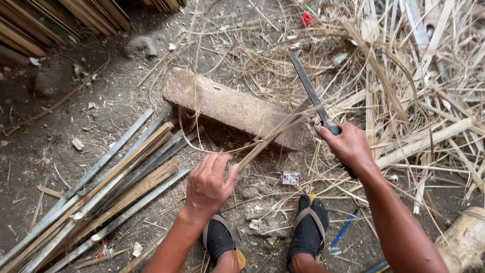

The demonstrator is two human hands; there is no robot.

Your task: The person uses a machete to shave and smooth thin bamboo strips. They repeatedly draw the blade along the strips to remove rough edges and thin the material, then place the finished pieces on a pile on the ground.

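The knife (309, 90) handle is hidden inside the right hand (347, 146). The slats (101, 189) are cut off by the left and bottom edges. The small packet (290, 178) by the sandals (309, 225) is too small to be identified.

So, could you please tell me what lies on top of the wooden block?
A thin bamboo strip, held by the left hand, crosses the wooden block, and the knife in the right hand meets it. The block's underside is hidden.

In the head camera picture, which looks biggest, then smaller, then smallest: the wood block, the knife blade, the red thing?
1. Wood block, the widest and longest.
2. Knife blade, long but thin.
3. Red thing, tiny; it lies farthest away, so it may look smaller than it is.
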